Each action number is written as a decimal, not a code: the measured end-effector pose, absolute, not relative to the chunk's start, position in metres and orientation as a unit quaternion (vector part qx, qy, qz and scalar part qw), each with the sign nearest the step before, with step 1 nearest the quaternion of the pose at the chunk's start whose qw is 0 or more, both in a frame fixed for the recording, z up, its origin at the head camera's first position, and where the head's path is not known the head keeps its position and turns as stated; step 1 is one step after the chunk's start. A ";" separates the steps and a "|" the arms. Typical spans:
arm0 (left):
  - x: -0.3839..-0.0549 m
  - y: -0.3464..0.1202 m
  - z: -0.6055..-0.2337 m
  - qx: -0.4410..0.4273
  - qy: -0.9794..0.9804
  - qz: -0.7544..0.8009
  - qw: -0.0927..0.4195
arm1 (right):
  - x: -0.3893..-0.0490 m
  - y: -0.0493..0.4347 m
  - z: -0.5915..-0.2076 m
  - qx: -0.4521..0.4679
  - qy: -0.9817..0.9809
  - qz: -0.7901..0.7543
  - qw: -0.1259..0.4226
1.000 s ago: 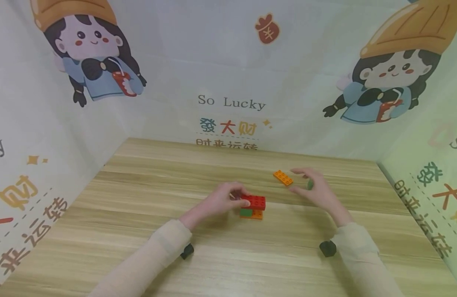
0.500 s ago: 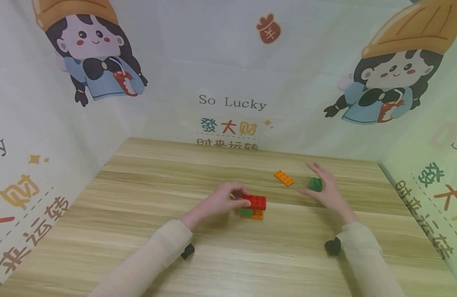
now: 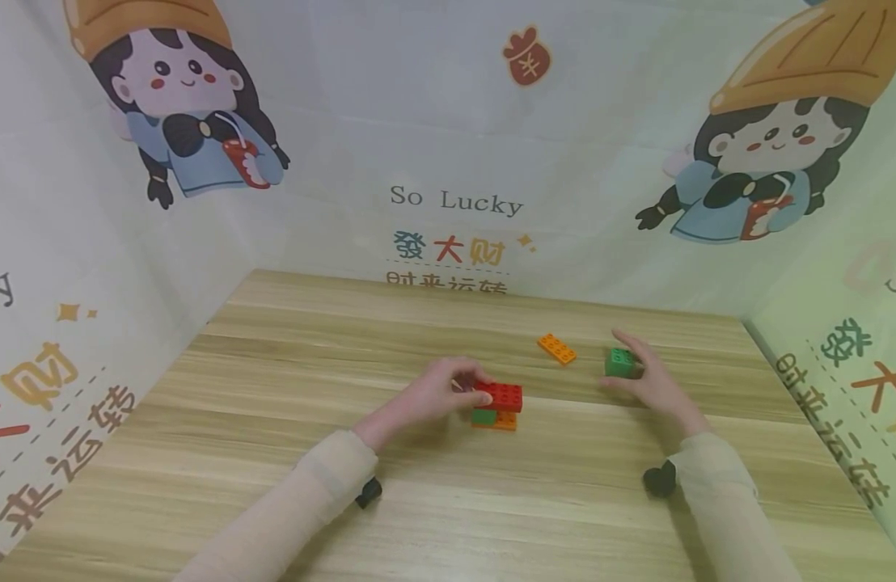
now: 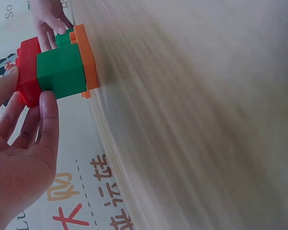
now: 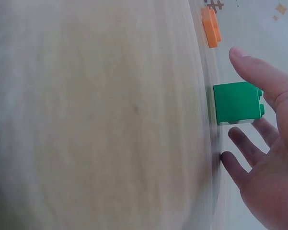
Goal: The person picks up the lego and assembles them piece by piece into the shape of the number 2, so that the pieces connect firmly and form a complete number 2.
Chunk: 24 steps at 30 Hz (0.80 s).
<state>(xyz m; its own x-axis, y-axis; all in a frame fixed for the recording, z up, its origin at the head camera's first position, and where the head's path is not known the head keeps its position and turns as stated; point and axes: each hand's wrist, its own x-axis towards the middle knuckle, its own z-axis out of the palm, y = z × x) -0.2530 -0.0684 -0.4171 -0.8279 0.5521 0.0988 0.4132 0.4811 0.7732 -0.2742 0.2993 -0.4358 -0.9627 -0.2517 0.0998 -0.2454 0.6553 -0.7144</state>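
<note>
My left hand (image 3: 442, 388) holds the end of a red toy brick (image 3: 506, 396), its thumb on the studded side. Under the red brick sits a green brick (image 4: 62, 72) on an orange flat brick (image 4: 87, 57), together forming a small stack on the table. A fingertip also lies along the green brick in the left wrist view. Further right and back, my right hand (image 3: 650, 378) is spread around a separate green block (image 5: 237, 103). Thumb and fingers are apart on either side of this block, which stands on the table with studs up.
A loose orange flat brick (image 3: 557, 348) lies left of the separate green block, toward the back of the wooden table (image 3: 390, 323). Printed cloth walls (image 3: 331, 162) enclose the table behind and at both sides. Dark wrist cameras hang under both forearms.
My right hand has moved right, away from the loose orange flat brick. The green block, earlier mostly covered by that hand, now shows in its grasp space. The left hand stays still.
</note>
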 end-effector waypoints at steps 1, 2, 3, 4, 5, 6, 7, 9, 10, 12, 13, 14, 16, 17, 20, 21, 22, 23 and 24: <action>-0.253 -0.068 -0.417 0.283 0.856 0.425 0.081 | -0.274 0.300 -0.436 -0.133 0.911 -0.391 0.008; -0.253 -0.069 -0.417 0.284 0.856 0.425 0.080 | -0.274 0.300 -0.436 -0.130 0.912 -0.389 0.010; -0.253 -0.069 -0.417 0.285 0.855 0.426 0.079 | -0.273 0.301 -0.436 -0.128 0.912 -0.391 0.012; -0.253 -0.069 -0.417 0.286 0.855 0.426 0.078 | -0.273 0.301 -0.437 -0.126 0.912 -0.391 0.012; -0.252 -0.069 -0.417 0.287 0.855 0.426 0.078 | -0.273 0.301 -0.437 -0.126 0.911 -0.393 0.012; -0.252 -0.069 -0.417 0.287 0.855 0.425 0.078 | -0.274 0.302 -0.438 -0.127 0.909 -0.397 0.011; -0.252 -0.069 -0.417 0.287 0.855 0.425 0.078 | -0.274 0.303 -0.438 -0.130 0.906 -0.402 0.010; -0.252 -0.069 -0.417 0.285 0.857 0.423 0.080 | -0.274 0.305 -0.439 -0.136 0.902 -0.410 0.004; -0.252 -0.069 -0.417 0.284 0.857 0.423 0.081 | -0.274 0.306 -0.439 -0.140 0.901 -0.411 0.002; -0.252 -0.069 -0.417 0.285 0.857 0.422 0.083 | -0.275 0.308 -0.440 -0.145 0.899 -0.413 -0.004; -0.252 -0.068 -0.416 0.285 0.856 0.423 0.083 | -0.275 0.309 -0.440 -0.143 0.900 -0.411 -0.006; -0.252 -0.068 -0.416 0.285 0.856 0.424 0.084 | -0.275 0.309 -0.441 -0.141 0.901 -0.410 -0.008; -0.252 -0.068 -0.416 0.284 0.855 0.426 0.085 | -0.275 0.311 -0.441 -0.134 0.905 -0.405 -0.009; -0.252 -0.068 -0.416 0.284 0.854 0.426 0.085 | -0.275 0.311 -0.442 -0.130 0.906 -0.403 -0.010; -0.252 -0.068 -0.415 0.281 0.855 0.427 0.085 | -0.276 0.312 -0.442 -0.121 0.908 -0.401 -0.008; -0.252 -0.068 -0.415 0.281 0.855 0.427 0.085 | -0.276 0.312 -0.442 -0.120 0.908 -0.402 -0.006; -0.252 -0.068 -0.415 0.281 0.855 0.428 0.085 | -0.276 0.312 -0.442 -0.119 0.908 -0.402 -0.005; -0.251 -0.068 -0.415 0.282 0.854 0.429 0.084 | -0.276 0.312 -0.442 -0.118 0.909 -0.400 -0.004; -0.251 -0.068 -0.415 0.282 0.854 0.428 0.084 | -0.276 0.312 -0.442 -0.119 0.909 -0.400 -0.004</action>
<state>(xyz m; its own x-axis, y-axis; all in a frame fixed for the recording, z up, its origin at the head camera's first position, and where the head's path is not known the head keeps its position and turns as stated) -0.2514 -0.0683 -0.4153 -0.8266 0.5540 0.0986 0.4105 0.4739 0.7791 -0.2756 0.3116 -0.4417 -0.9718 -0.2125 0.1024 -0.2190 0.6513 -0.7265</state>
